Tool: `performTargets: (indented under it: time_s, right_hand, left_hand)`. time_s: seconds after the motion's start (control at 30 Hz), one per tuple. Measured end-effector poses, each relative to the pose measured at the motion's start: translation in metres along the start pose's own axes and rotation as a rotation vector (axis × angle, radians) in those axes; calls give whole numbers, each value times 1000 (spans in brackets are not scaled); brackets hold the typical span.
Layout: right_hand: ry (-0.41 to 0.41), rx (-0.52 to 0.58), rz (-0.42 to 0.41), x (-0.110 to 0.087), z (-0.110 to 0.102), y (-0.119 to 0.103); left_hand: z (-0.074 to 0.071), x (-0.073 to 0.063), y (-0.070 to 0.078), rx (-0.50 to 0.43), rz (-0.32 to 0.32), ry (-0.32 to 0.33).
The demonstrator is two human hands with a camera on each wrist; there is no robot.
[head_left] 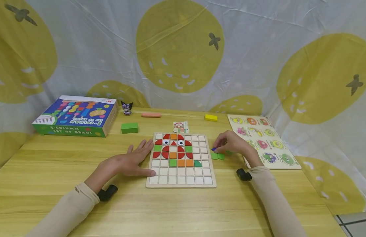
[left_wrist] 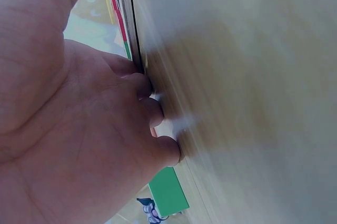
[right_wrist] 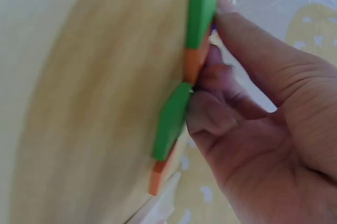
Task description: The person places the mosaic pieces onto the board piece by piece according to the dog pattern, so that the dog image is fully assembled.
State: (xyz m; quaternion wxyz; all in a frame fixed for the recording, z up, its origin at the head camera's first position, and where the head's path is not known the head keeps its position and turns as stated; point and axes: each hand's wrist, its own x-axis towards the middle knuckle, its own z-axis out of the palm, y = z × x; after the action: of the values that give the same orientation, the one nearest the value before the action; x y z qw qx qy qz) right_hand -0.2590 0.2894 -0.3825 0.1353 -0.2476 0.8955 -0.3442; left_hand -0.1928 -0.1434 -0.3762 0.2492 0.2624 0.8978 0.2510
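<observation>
A wooden grid board lies mid-table, with red, orange, green and eye-printed tiles set in its squares. My left hand rests at the board's left edge, fingers straight and thumb on the lower left corner. To the right of the board, my right hand pinches a small blue tile, mostly hidden by the fingertips. Green tiles lie just below those fingers. In the right wrist view, a green tile and an orange tile lie on the table beside the right hand.
A small pattern card lies behind the board. At the back left stand a bead-set box, a green block and a small figurine. A pink stick, yellow block and fruit puzzle board lie further back and right.
</observation>
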Motion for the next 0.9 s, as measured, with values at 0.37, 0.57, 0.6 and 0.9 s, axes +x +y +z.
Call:
performTargets:
  time_s: [0.37,0.57,0.6,0.9]
  right_hand:
    - [-40,-42,-17,2,2,3]
    - [-44,-63,1,0,1,1]
    - [-44,-66,5,0,1,1]
    - [-25,-108,-1,1,1,1]
  left_hand:
    - [6,6,-15,-16,41,18]
    - [6,7,-14,18,-7,15]
    - [6,7,-13,20,-7,16]
    - [4,4,-11,-30,41,15]
